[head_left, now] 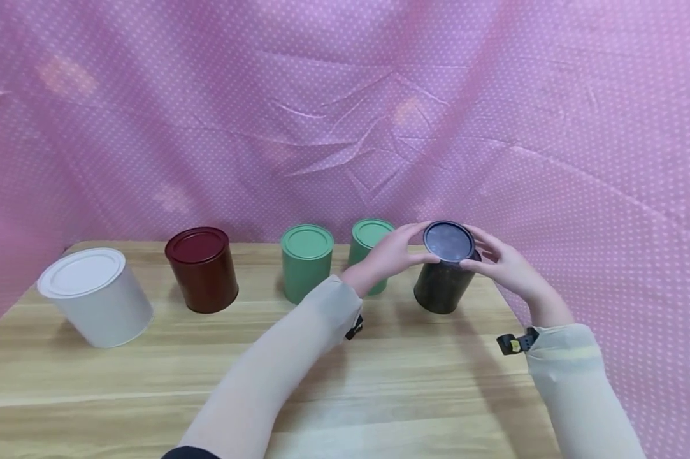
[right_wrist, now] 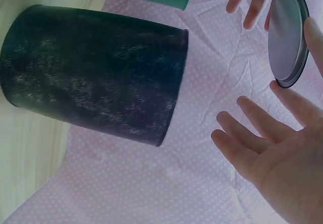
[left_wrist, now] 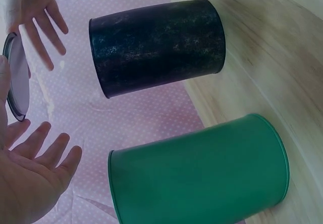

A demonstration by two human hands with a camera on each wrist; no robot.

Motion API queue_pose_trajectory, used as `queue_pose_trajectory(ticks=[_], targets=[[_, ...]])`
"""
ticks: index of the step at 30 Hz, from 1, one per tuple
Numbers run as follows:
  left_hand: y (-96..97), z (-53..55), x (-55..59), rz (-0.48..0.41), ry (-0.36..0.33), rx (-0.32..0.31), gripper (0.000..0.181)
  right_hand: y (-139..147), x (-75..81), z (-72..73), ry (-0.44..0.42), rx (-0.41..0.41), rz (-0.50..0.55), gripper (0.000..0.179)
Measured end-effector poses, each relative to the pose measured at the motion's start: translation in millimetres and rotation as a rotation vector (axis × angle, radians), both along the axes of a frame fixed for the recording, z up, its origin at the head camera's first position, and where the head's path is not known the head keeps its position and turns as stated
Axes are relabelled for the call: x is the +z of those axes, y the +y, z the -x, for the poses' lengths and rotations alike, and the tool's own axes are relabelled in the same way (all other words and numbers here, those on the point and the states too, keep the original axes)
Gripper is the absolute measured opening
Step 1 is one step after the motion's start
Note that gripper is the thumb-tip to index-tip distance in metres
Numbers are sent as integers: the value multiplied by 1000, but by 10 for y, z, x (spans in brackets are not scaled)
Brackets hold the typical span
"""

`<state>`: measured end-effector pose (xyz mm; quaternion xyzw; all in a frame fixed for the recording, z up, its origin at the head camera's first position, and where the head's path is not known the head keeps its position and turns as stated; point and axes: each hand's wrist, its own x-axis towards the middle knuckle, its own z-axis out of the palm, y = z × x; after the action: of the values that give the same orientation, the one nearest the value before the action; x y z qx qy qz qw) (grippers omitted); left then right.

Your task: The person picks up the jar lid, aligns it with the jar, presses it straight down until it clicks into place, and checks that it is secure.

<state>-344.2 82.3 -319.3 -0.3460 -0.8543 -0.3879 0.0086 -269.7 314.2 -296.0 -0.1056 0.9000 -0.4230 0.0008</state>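
Note:
Both hands hold a round black lid [head_left: 449,241] in the air above the black can [head_left: 441,290]. My left hand [head_left: 387,256] grips the lid's left edge between thumb and fingertips, while my right hand [head_left: 508,271] pinches the opposite edge. In the right wrist view a gap separates the lid [right_wrist: 287,37] from the can's top rim, and the remaining fingers are spread. The black can [left_wrist: 159,47] stands upright on the table, its speckled side visible; the lid hides its mouth in the head view.
Two green cans [head_left: 307,261] with lids stand left of the black can, one partly behind my left hand. Farther left are a lidded dark red can [head_left: 201,274] and a wide lidded white can [head_left: 106,306]. A pink dotted cloth [head_left: 322,127] hangs behind the wooden table [head_left: 413,395].

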Motion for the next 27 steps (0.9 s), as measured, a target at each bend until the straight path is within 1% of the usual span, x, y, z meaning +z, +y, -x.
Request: queue_pose_trajectory(ticks=[3, 5, 9, 15, 18, 21, 27], targets=[[58, -11, -12, 8, -25, -5, 78, 58, -33, -12, -9, -11, -5, 75], [100, -11, -18, 8, -30, -8, 78, 91, -38, -19, -15, -26, -10, 75], [179, 10, -35, -21, -18, 8, 75, 140, -40, 4, -3, -49, -34, 75], [265, 45, -132, -38, -44, 49, 75, 198, -122, 79, 36, -45, 6, 73], [304, 61, -181, -66, -63, 58, 74, 213, -167, 101, 28, -61, 32, 73], [343, 76, -227, -93, -88, 73, 72, 226, -217, 120, -3, -73, 66, 74], [426, 122, -291, -130, -130, 51, 71, 290, -328, 162, -22, -92, 115, 72]])
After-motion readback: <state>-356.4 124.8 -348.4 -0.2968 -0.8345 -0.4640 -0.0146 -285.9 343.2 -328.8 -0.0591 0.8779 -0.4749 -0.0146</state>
